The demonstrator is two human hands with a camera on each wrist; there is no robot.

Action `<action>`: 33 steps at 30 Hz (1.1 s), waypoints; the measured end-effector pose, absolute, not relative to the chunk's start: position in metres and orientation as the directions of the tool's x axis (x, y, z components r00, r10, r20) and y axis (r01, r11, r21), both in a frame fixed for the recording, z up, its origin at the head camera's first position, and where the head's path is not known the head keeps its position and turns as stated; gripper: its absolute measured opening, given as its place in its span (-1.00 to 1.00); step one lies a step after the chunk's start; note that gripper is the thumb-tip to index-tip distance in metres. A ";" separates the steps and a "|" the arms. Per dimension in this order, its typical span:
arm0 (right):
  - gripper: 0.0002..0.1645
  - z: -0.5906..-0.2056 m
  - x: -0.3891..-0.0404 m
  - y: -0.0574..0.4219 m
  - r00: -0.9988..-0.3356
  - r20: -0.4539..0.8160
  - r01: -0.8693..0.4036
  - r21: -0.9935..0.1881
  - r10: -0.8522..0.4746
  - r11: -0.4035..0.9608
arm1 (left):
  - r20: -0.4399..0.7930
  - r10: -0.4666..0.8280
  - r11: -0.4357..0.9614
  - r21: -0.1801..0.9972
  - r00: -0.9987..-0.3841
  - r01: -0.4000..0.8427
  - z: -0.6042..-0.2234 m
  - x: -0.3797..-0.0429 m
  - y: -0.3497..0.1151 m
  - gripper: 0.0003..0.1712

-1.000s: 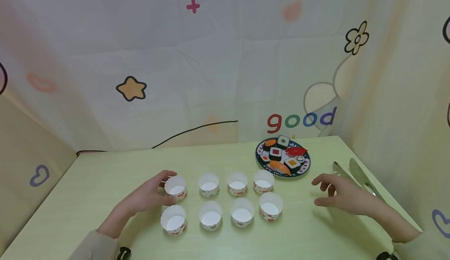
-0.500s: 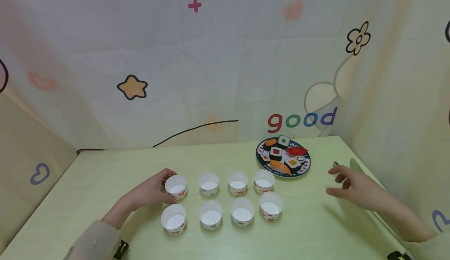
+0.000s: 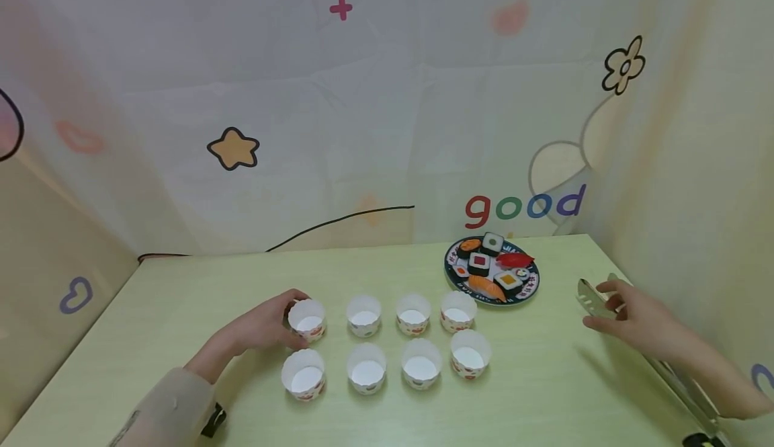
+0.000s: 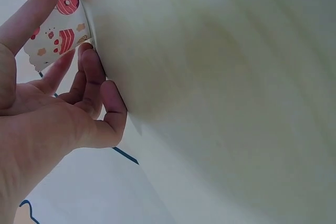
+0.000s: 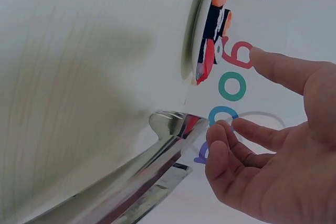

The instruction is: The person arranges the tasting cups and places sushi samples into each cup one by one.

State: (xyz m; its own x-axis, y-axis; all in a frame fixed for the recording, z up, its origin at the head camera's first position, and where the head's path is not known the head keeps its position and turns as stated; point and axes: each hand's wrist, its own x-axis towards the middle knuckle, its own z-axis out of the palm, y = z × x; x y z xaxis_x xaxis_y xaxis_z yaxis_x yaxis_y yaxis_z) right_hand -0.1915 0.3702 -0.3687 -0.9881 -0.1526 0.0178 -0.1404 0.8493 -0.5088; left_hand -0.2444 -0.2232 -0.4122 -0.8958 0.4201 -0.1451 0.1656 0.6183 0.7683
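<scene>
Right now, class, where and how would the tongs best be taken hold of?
Probably across both arms of the tongs, partway along, the right hand coming down from above. The arms are long, narrow and spread apart, so a grip round both should squeeze them together; the broader heads lie at the far end and look better left free.

Soft, dim light; my right hand point(image 3: 642, 320) casts a faint shadow on the tabletop point(image 3: 532, 373), and metal tongs point(image 5: 152, 169) gleam.
</scene>
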 end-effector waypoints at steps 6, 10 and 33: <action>-0.17 -0.366 -0.191 0.378 -0.989 0.036 -0.142 -0.463 -0.142 0.875 | -0.169 0.431 0.621 0.768 -0.886 0.155 -0.412 -0.248 -0.220 -0.21; -0.09 -0.365 -0.191 0.381 -0.992 0.049 -0.128 -0.401 -0.118 0.907 | -0.180 0.434 0.623 0.768 -0.883 0.150 -0.413 -0.249 -0.219 -0.21; -0.18 -0.380 -0.190 0.399 -0.986 -0.130 -0.066 -0.282 -0.107 0.957 | -0.168 0.457 0.662 0.720 -0.873 0.208 -0.411 -0.251 -0.213 -0.35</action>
State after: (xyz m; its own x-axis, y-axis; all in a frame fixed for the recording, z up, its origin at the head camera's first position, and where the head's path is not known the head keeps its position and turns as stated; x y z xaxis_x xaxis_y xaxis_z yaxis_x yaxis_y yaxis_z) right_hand -0.1900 0.3995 -0.3798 -0.9858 -0.1066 -0.1297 -0.0664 0.9572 -0.2818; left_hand -0.2505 -0.2129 -0.4107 -0.8733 0.4572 -0.1682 0.2082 0.6624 0.7197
